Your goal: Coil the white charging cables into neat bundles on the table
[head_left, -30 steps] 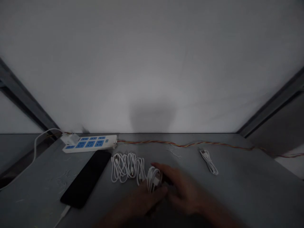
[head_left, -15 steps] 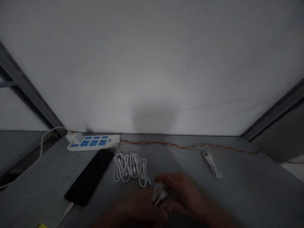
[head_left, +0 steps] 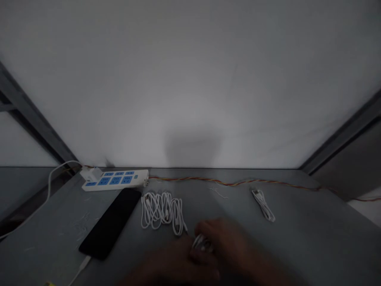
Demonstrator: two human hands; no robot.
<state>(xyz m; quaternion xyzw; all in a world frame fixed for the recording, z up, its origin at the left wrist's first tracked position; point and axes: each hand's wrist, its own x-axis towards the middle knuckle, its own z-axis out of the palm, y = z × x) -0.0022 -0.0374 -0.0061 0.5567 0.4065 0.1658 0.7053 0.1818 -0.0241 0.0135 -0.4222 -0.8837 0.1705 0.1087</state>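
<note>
A bundled white cable (head_left: 202, 243) is held between my two hands near the bottom centre, partly covered by fingers. My left hand (head_left: 181, 260) is closed on its left and lower side, blurred and dim. My right hand (head_left: 224, 246) wraps round it from the right. Just beyond my left hand, several coiled white cables (head_left: 160, 210) lie side by side on the grey table (head_left: 300, 230). Another bundled white cable (head_left: 263, 205) lies apart to the right.
A black phone (head_left: 110, 224) lies left of the coils, with a white cable plugged into its lower end. Behind it is a white power strip (head_left: 138, 177) with blue sockets and a white adapter (head_left: 91, 174). A twisted coloured wire (head_left: 190, 178) runs along the back wall.
My fingers have closed further round the cable bundle, covering more of it. The view has shifted slightly, and the things on the table appear a little further left.
</note>
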